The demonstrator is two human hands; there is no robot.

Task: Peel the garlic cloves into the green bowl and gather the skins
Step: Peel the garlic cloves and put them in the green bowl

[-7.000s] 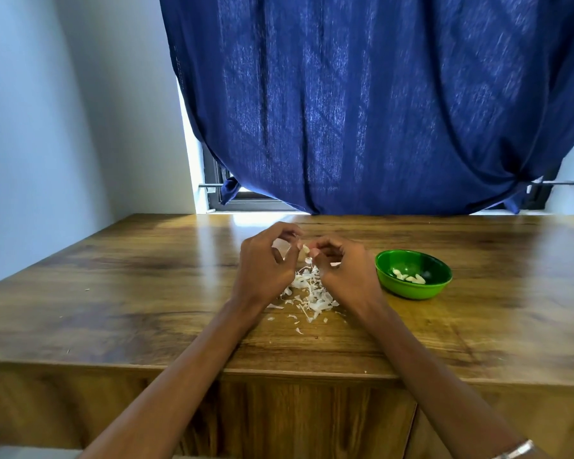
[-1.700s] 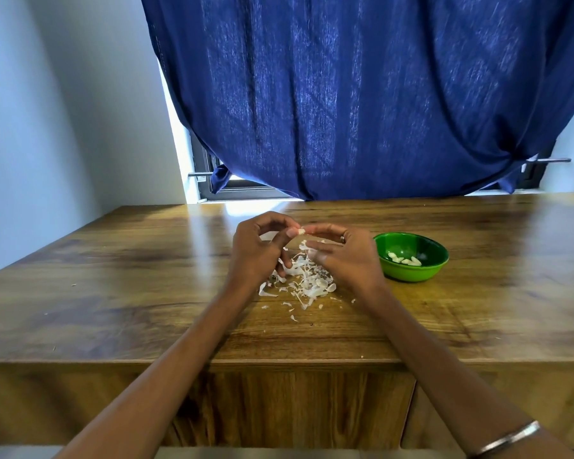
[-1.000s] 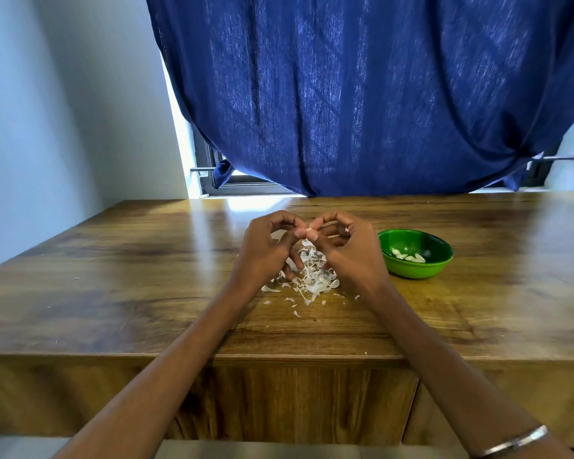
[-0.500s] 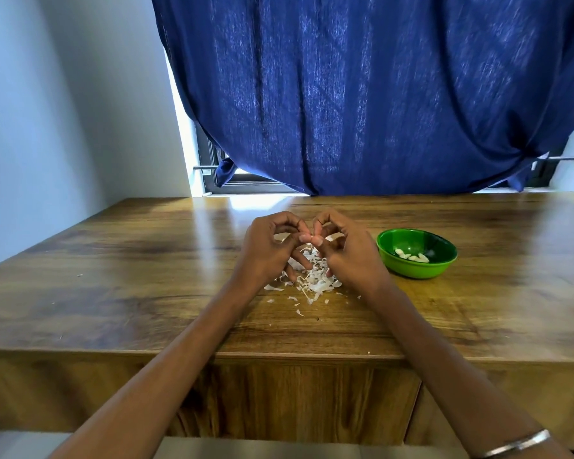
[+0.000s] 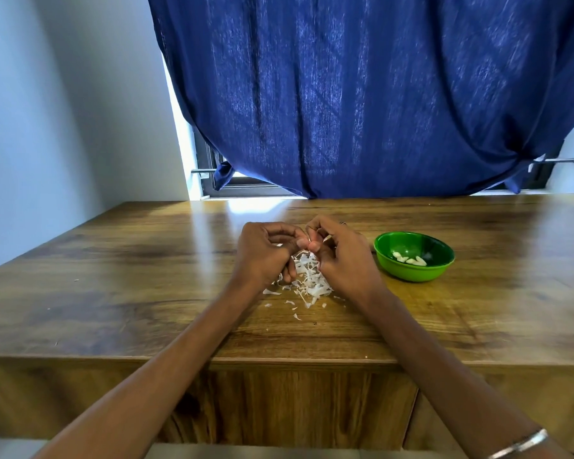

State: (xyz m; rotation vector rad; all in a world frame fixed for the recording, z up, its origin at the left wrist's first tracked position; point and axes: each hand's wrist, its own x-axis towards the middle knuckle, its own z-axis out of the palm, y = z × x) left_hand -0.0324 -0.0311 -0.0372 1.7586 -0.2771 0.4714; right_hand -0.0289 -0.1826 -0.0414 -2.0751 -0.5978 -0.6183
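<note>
- Both hands meet just above the skins (image 5: 307,279), a loose white heap on the table (image 5: 113,293).
- The left hand (image 5: 265,255) has its fingers curled in, fingertips pressed against those of the right hand (image 5: 340,256), which is curled the same way.
- Something small is pinched between them, most likely a clove, but it is hidden by the fingers; I cannot tell how much skin is left on it.
- The step in hand looks like peeling. To do it well, one hand should hold the clove steady while the other's nail lifts a skin edge and pulls along the length, not across.
- Working low over the heap lets scraps fall onto it, which saves gathering later.
- The bowl (image 5: 415,256) sits to the right of the right hand, near but not touching it, so a bare clove needs only a short reach.
- Counts: one bowl; about four peeled cloves (image 5: 410,259) in it, though they overlap; one heap of skins, plus a few stray flakes on its near side, too many and too small to count.
- Those strays will need sweeping in.
</note>
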